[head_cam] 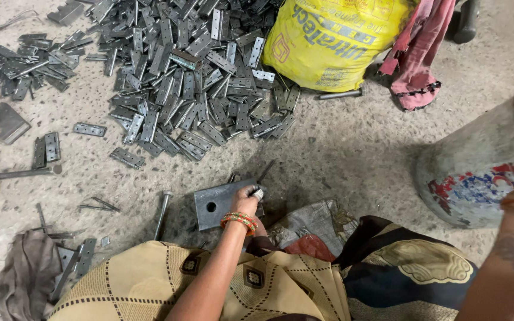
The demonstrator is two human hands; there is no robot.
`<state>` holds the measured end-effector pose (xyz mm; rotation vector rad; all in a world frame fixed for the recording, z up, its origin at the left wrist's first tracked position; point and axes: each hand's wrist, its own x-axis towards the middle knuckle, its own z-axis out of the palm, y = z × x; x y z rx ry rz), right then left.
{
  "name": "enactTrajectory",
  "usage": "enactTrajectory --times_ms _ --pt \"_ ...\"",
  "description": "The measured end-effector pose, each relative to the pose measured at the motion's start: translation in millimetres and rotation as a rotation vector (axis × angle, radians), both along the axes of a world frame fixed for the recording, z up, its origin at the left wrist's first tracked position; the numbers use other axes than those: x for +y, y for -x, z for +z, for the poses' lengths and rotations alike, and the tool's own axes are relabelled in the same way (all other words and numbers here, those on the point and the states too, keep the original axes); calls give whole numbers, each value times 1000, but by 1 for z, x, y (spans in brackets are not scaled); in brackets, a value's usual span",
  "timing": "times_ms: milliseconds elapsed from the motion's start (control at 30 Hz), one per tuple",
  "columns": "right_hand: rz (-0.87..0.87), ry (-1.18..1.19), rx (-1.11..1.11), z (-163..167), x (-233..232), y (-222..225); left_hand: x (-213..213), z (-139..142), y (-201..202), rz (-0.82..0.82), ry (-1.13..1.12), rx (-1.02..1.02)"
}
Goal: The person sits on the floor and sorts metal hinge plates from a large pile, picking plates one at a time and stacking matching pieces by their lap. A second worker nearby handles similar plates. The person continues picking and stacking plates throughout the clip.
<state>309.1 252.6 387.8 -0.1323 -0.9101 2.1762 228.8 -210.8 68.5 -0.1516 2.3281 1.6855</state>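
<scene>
**A:** Hinge piece (259,194) sits in the left hand (246,198), fingers curled round it, pressed down at the right end of the steel block (218,204). Mostly hidden by the fingers, only a pale metal tip shows.

**B:** Right hand?

**A:** Raised at frame edge near the grey sack (477,169). Only forearm and bangles show, can't tell if it grips anything.

**B:** Tips for the hold?

**A:** My read: keep the part flat on the block, fingertips clear of the top face, wrist low so it doesn't rock.

**B:** Orientation?

**A:** Part's own axis can't be read, too covered. Block's long axis runs left-right, slightly tilted, drilled hole toward its left end, away from the hand.

**B:** Around it?

**A:** Bolt (162,213) left of the block, hinge pile (191,77) far beyond the hand, yellow bag (328,41) beyond-right.
</scene>
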Motion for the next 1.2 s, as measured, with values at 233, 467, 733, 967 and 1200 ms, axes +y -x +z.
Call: enactTrajectory --times_ms 233,467,733,967,1200 --pt "176 116 -425 -105 -82 28 12 -2 17 54 114 -101" --pt "286 -29 -726 -207 -144 74 40 -14 86 -65 361 99" --pt "460 -67 -839 -273 -136 135 117 -13 230 -265 746 279" --pt "491 -143 -812 -274 -128 184 176 -13 307 -377 904 341" --pt "483 -150 -858 -268 -130 192 168 -43 320 -333 948 484"
